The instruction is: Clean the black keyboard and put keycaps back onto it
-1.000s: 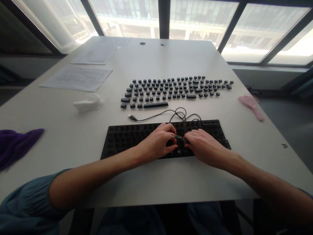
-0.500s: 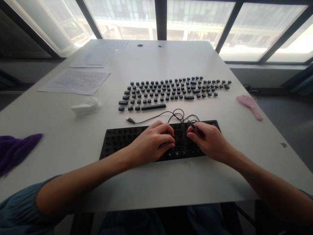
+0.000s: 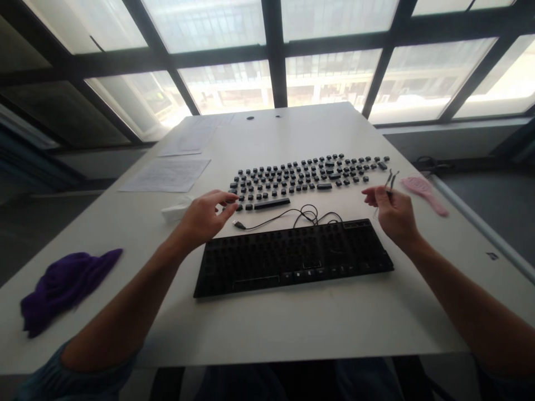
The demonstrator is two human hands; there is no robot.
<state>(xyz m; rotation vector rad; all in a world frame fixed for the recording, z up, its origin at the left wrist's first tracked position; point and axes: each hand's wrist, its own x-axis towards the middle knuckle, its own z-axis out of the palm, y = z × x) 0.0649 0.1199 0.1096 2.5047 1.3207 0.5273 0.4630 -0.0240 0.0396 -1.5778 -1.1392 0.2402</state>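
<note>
My left hand (image 3: 209, 216) is over the left end of the rows of loose black keycaps (image 3: 288, 179), thumb and forefinger bent together in a pinch. Whether a keycap is between those fingertips is too small to make out. My right hand (image 3: 393, 213) is raised beyond the right end of the keyboard, closed round a keycap puller (image 3: 392, 181) whose two thin prongs point up. The black keyboard (image 3: 292, 259) lies flat between my forearms. Most of its keys are off; several keycaps (image 3: 309, 273) remain along its front edge.
A black USB cable (image 3: 267, 220) loops behind the keyboard. At left are a purple cloth (image 3: 69, 287), a crumpled white tissue or bag (image 3: 173, 211) and printed sheets (image 3: 167, 174). A pink hairbrush (image 3: 424, 192) lies near the table's right edge. Windows (image 3: 225, 83) stand behind the table.
Both hands have left the keyboard: my left has moved left and forward to the keycap rows, my right to the right with the puller, its prongs now up. The view has tilted upward.
</note>
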